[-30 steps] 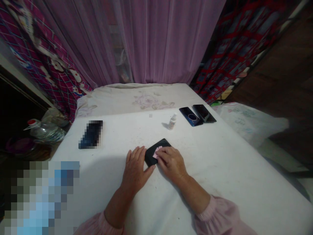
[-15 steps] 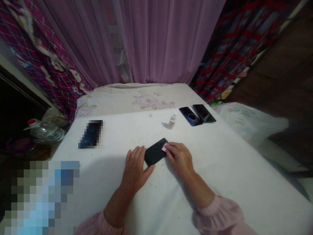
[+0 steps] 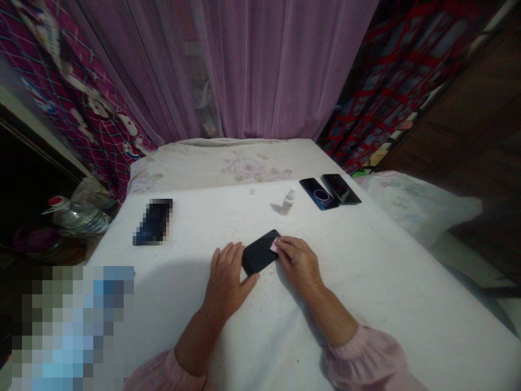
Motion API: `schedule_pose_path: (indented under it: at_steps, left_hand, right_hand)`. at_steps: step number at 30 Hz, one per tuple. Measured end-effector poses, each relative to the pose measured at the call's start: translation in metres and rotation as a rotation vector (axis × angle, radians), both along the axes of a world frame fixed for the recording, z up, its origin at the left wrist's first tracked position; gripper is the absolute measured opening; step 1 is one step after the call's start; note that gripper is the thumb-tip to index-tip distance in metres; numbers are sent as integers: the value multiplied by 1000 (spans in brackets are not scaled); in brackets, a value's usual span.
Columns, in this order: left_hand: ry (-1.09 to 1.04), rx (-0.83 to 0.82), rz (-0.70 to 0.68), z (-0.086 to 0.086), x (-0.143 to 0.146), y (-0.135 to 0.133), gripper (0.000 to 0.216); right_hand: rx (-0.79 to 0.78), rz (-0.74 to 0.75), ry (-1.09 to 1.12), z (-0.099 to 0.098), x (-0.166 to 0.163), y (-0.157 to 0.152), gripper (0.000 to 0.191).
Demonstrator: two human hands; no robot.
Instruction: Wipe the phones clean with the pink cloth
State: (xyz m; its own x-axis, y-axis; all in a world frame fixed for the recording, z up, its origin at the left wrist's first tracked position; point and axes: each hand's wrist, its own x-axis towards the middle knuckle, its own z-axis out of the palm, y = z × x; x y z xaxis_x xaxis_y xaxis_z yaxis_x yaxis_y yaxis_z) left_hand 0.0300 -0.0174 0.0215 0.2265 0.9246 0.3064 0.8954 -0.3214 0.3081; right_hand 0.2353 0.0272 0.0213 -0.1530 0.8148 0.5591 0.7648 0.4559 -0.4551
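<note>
A black smartphone [image 3: 259,254] lies aslant on the white cloth, its dark face up. My left hand [image 3: 226,277] grips its left end, fingers along the far side and thumb at the near corner. Between the thumb and fingertips of my right hand [image 3: 299,262] is a small pink cloth [image 3: 274,245], pressed on the phone's right end. Beyond the phone stands a small white spray bottle [image 3: 287,203], upright.
Two more phones, a blue one [image 3: 318,194] and a dark one [image 3: 342,189], lie side by side at the back right. A pixelated dark object [image 3: 153,221] is at left. A tiny pale square [image 3: 252,192] lies behind. A clear plastic bottle [image 3: 79,213] is beyond the left edge.
The view has shifted very slightly. Both hands keep nearly the same places on the phone, and the pink cloth stays at its right end.
</note>
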Motion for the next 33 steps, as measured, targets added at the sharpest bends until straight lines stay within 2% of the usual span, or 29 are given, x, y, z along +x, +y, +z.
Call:
schedule_pose_path:
  at_steps: [6,11,13,21,23,28,30,33]
  left_hand:
    - [-20,-2,1,0,1,-1,56]
    - [-22,-1,0,1,1,-1,56]
    - [-19,-13,-4,1,0,-1,56]
    - [-26,6,-11,-1,0,-1,56]
    - [-25,4,-10,-1,-1,-1,56]
    - [-21,-9,-41,-3,-4,0,59]
    - [-18,-10,-51,-4,-7,0,60]
    - [-6,-21,-72,-5,-12,2,60]
  right_hand:
    - [31,28,-7,3,-3,-2,25]
    - [27,225,-23,9,-20,-14,24]
    - [26,253,-14,10,-23,-16,24]
    - [-8,-21,-3,3,7,1,20]
    - [-1,10,-5,5,1,-3,21]
    - [9,248,-17,10,-25,-19,22]
    - [-1,237,-11,9,-22,-18,22]
    - [-13,89,-1,6,-5,-8,21]
